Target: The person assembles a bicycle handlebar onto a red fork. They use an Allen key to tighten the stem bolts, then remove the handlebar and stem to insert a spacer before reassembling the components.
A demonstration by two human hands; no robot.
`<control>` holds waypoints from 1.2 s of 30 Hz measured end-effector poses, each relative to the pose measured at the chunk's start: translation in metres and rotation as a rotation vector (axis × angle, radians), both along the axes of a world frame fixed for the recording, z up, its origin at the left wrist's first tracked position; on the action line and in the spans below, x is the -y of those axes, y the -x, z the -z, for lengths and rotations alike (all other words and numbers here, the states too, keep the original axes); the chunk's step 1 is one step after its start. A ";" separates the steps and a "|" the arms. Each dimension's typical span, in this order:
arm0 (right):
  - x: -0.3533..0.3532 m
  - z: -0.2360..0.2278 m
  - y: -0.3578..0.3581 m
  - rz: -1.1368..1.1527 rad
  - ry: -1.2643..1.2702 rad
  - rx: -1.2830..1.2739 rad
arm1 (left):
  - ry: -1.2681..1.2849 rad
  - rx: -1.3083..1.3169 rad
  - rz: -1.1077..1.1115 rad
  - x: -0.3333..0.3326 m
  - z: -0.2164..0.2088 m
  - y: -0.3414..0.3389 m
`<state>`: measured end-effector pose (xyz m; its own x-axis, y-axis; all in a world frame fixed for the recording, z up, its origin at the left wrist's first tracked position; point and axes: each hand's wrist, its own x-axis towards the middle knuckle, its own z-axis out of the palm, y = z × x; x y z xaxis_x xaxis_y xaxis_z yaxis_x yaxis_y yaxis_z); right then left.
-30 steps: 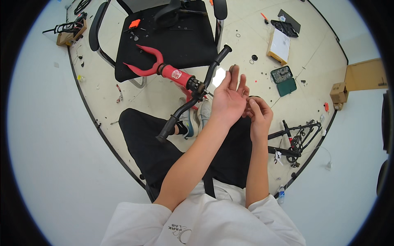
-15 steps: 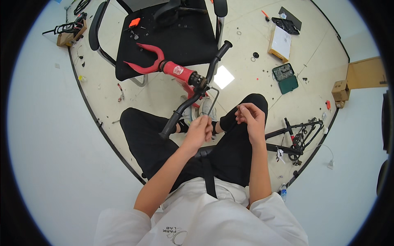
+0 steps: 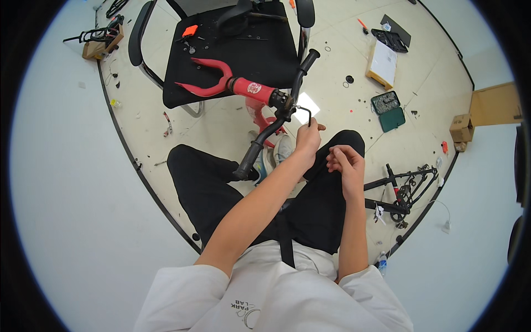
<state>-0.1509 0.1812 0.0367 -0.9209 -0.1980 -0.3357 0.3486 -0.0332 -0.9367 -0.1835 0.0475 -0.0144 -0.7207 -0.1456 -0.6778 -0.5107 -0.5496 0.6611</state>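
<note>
My left hand (image 3: 308, 138) is closed round the long arm of an L-shaped hex key (image 3: 309, 114). The key's short end reaches the clamp (image 3: 284, 105) where the black handlebar (image 3: 260, 145) meets a red fork (image 3: 251, 88). Bar and fork lie across the front of a black chair seat (image 3: 232, 63), the prongs pointing left. Over my right thigh, my right hand (image 3: 347, 164) has its fingers curled together, apart from the bike parts; whatever may be inside them is hidden. A red frame part (image 3: 258, 112) stands below the handlebar, by my shoes.
An orange-red item (image 3: 190, 30), small metal parts and a bicycle saddle (image 3: 235, 17) lie on the chair. At right are a black bike frame (image 3: 404, 191), a green case (image 3: 391, 119), a white-topped box (image 3: 381, 63) and a cardboard box (image 3: 461, 128). Loose parts dot the floor.
My left hand and the hex key have swung rightward and up, nearer the clamp. My right hand has shifted slightly right, its fingers still curled.
</note>
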 end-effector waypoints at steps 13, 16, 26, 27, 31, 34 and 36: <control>0.016 0.012 0.005 0.032 0.095 0.082 | -0.178 -0.090 -0.188 -0.009 -0.001 0.003; 0.004 0.005 -0.003 0.097 0.130 0.107 | -0.406 -0.228 -0.377 -0.020 -0.013 0.021; -0.029 0.005 -0.002 0.160 0.106 0.107 | -1.228 -0.436 -0.649 0.008 -0.106 0.019; -0.027 0.007 -0.003 0.145 0.113 0.110 | -1.252 -0.371 -0.628 0.013 -0.106 0.003; -0.008 0.010 -0.004 0.058 0.124 0.105 | -1.420 -0.380 -0.284 0.043 -0.080 -0.073; 0.002 0.003 -0.001 -0.005 0.097 0.102 | -1.113 -0.203 0.014 0.076 -0.066 -0.097; 0.005 0.004 -0.001 -0.042 0.071 0.096 | -0.577 -0.106 0.225 0.081 -0.060 -0.101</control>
<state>-0.1497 0.1765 0.0325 -0.8757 -0.2619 -0.4057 0.4390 -0.0821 -0.8947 -0.0826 -0.0335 0.0454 -0.7588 0.3853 -0.5252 -0.6033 -0.7198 0.3435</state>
